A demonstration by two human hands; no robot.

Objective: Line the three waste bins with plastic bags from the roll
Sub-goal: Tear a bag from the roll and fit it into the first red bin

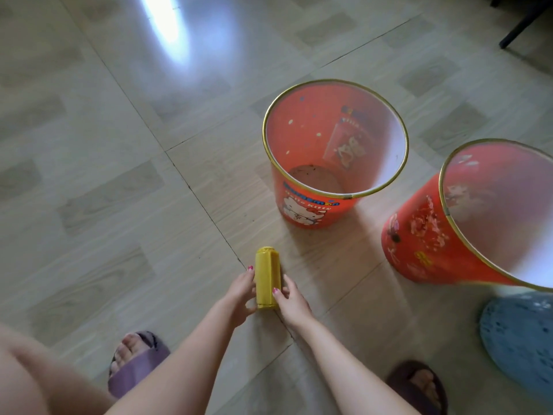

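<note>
Tiled floor (119,175) carries everything; a bright glare patch sits on it toward the far left.

2 red waste bins visible, both upright, open tops, gold rims, no bag in either. Bin 1 (302,202) stands mid-floor, cartoon cat print on its near wall, bare bottom visible inside. Bin 2 (419,244) is just right of it, apart from it, cut off by the right edge of the view, with a red pattern and a yellow label on its wall. A 3rd bin does not show.

Blue speckled object (520,339) sits on the floor near right, just below bin 2; cannot tell what it is.

Dark furniture leg (520,25) stands at the far right corner.

2 feet in purple slippers on the near floor: left slipper (134,372), right slipper (419,384).

Yellow bag roll (267,278) lies on the floor in front of bin 1, well apart from it, long axis pointing away from the person, beside a tile seam.

Left hand (239,295): grip partly closed, fingers curled against the roll's left side.
Right hand (291,301): grip partly closed, thumb on top of the roll and fingers on its right side.
Roll is pinched between both hands near its near end.
</note>
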